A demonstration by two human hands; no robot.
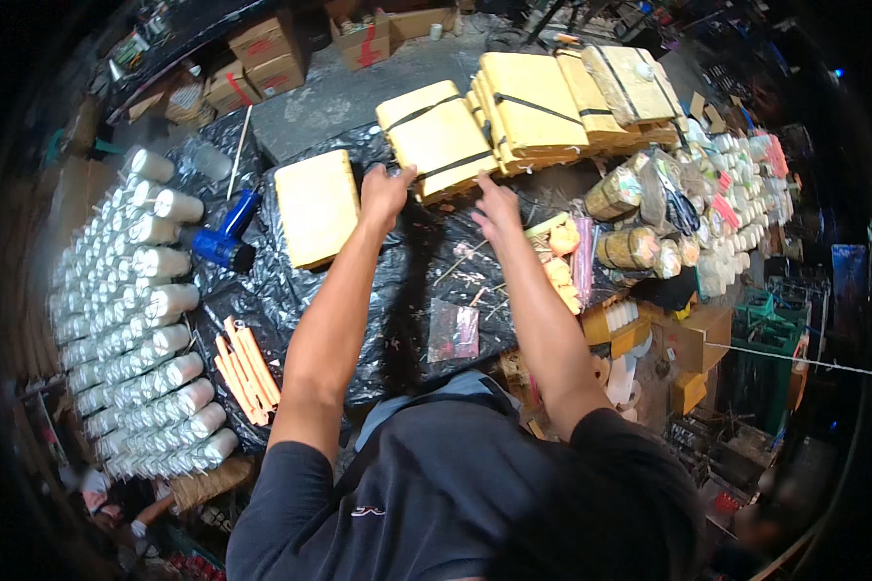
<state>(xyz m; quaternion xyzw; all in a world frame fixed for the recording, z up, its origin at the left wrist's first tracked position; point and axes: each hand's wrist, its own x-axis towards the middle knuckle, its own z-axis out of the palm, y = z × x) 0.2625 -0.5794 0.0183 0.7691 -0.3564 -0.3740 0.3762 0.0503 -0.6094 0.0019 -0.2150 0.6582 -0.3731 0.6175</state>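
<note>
A thick yellow stack of paper-like sheets [434, 134], bound with two dark bands, lies tilted on the far side of the black plastic sheet [397, 320]. My left hand [386, 196] is closed at its near left corner, fingertips against the edge. At the near right corner my right hand [499, 208] touches the stack with an outstretched finger, its thumb apart. Left of my left hand lies another yellow stack [317, 208] with no band showing. Further banded yellow stacks [533, 102] are piled to the right. The undersides of my fingers are hidden.
Rows of white wrapped cylinders [170, 302] stand at the left, beside a blue hair-dryer-shaped tool [228, 237] and several orange sticks [247, 373]. Right of my right arm are orange flower-like pieces [560, 261] and wrapped rolls [627, 249]. Cardboard boxes [266, 53] stand behind.
</note>
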